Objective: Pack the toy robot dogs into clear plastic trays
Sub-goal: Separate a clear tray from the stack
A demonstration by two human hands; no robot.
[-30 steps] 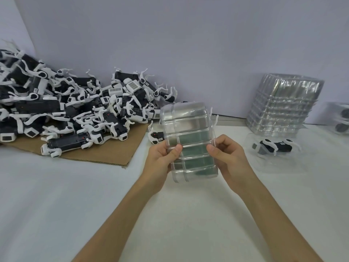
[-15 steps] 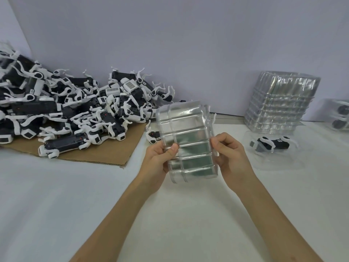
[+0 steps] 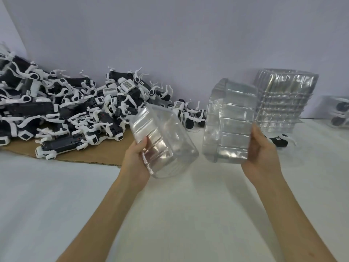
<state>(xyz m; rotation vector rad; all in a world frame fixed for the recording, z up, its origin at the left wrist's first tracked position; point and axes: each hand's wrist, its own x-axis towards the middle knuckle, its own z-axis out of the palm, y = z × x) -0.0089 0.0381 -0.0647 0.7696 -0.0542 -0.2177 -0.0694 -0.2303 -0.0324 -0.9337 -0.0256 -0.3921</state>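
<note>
My left hand (image 3: 135, 159) grips one clear plastic tray (image 3: 164, 142), tilted with its hollow side toward the right. My right hand (image 3: 261, 154) grips a second clear tray (image 3: 229, 121), held upright a little higher. A small gap separates the two trays above the white table (image 3: 170, 214). A large heap of black-and-white toy robot dogs (image 3: 75, 108) lies at the left on brown cardboard (image 3: 98, 156). One dog (image 3: 279, 141) lies in a clear tray on the table behind my right hand.
A tall stack of clear trays (image 3: 285, 103) stands at the back right against the pale wall. Packed trays with dogs (image 3: 340, 114) sit at the far right edge. A few loose dogs (image 3: 188, 114) lie behind the held trays.
The nested trays I held together in front of me have come apart. My left hand swung one down and left; my right hand carried the other up and right.
</note>
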